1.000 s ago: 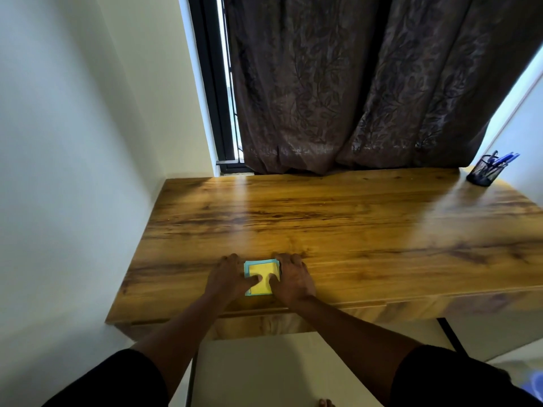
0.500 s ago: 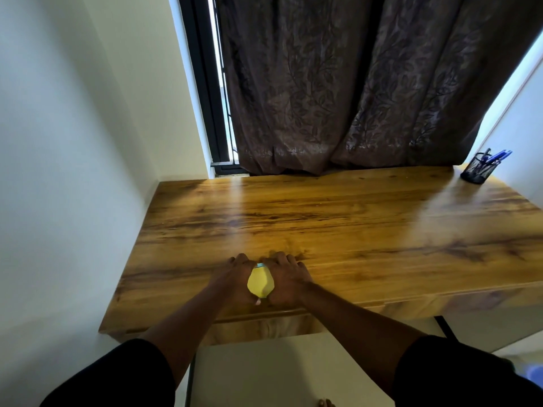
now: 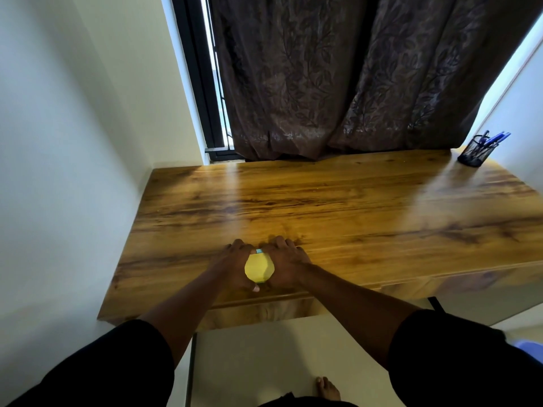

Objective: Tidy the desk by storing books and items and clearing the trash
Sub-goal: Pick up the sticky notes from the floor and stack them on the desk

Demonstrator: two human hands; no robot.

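A small stack of yellow and blue sticky notes (image 3: 259, 268) lies on the wooden desk (image 3: 338, 210) close to its front edge. My left hand (image 3: 235, 267) presses against the stack's left side, thumb curled under its near corner. My right hand (image 3: 286, 264) closes in on its right side, fingers spread over the far edge. Both hands cover most of the stack; only a yellow patch and a sliver of blue show between them.
A black mesh pen holder (image 3: 474, 152) with blue pens stands at the desk's far right corner. A brown curtain (image 3: 338, 74) hangs behind the desk. A white wall (image 3: 58, 171) runs along the left side. My bare foot (image 3: 327, 389) shows on the floor below.
My hands have closed in around the sticky notes, hiding most of the square stack that lay open between them a second ago. The head camera tilted slightly.
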